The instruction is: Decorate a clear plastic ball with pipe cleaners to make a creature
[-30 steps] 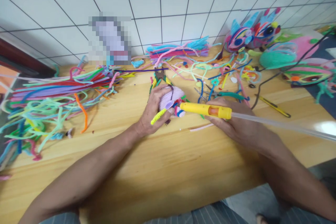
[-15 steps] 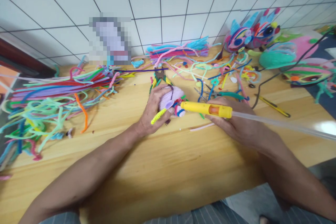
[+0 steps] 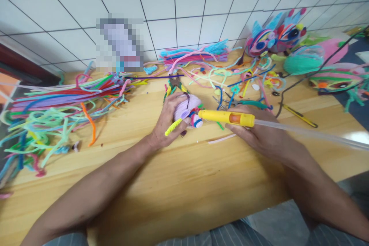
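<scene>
Near the middle of the wooden table [image 3: 184, 169], my left hand [image 3: 167, 125] is wrapped round a lilac fuzzy craft piece [image 3: 188, 103]. A yellow ridged strip [image 3: 173, 127] sticks out beside my left thumb, and pink, blue and white coils sit on the piece's right side. My right hand [image 3: 259, 132] grips a yellow glue gun [image 3: 226, 118] with a clear glue stick [image 3: 311, 130] coming out of its back. The gun's nozzle is at the coils; whether it touches them I cannot tell. My right fingers are partly hidden behind the gun.
Pliers [image 3: 174, 82] lie just behind the craft piece. Bundled pipe cleaners [image 3: 69, 96] spread over the left, with another bundle [image 3: 196, 55] along the tiled wall. Right of centre are teal-handled pliers [image 3: 253, 104], a yellow cutter [image 3: 300, 115] and a black cable [image 3: 284, 92]. Finished fuzzy figures [image 3: 261, 42] stand at back right.
The whole view has shifted very slightly. Both hands, the lilac piece and the glue gun keep nearly the same positions relative to each other.
</scene>
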A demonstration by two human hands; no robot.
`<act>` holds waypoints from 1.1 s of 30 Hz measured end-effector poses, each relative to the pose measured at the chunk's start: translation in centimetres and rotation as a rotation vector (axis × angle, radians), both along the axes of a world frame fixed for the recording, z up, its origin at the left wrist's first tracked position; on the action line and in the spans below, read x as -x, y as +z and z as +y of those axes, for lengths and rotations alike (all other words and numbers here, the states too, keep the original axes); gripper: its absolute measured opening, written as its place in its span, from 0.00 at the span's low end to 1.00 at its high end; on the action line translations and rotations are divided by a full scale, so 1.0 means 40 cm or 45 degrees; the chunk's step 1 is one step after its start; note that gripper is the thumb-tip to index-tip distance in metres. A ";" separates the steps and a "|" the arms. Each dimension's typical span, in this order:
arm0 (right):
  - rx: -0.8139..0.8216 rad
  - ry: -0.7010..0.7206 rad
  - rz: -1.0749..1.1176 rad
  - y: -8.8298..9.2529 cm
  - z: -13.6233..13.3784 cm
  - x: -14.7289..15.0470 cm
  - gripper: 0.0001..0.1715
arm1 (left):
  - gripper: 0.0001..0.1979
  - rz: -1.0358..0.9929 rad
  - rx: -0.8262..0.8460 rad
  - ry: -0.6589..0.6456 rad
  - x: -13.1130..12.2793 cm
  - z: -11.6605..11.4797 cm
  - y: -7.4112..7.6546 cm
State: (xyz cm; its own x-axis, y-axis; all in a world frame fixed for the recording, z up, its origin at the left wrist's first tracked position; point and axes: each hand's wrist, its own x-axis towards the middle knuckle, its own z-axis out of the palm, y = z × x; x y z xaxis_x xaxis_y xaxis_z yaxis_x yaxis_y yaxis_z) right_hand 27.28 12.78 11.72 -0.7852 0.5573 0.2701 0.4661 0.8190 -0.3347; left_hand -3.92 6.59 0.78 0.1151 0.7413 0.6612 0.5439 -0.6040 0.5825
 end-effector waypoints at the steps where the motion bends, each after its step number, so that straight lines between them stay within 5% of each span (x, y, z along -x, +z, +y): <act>1: -0.010 -0.005 -0.002 -0.002 0.001 -0.001 0.09 | 0.30 0.003 -0.002 -0.003 0.000 0.000 0.000; 13: 0.167 -0.083 0.124 0.003 0.026 -0.029 0.14 | 0.30 0.017 0.022 0.018 0.006 0.003 -0.008; 20: 0.380 -0.593 0.611 0.055 0.121 -0.195 0.22 | 0.31 -0.057 0.027 0.042 0.018 0.002 -0.026; 23: 0.356 -0.959 0.624 0.019 0.178 -0.303 0.19 | 0.31 -0.032 0.021 0.045 0.020 0.007 -0.028; 27: 0.396 -1.330 0.549 -0.083 0.251 -0.417 0.16 | 0.31 0.002 -0.014 0.078 0.020 0.009 -0.024; 33: 0.280 -1.522 0.424 -0.189 0.316 -0.487 0.26 | 0.31 -0.016 0.023 0.084 0.022 0.008 -0.030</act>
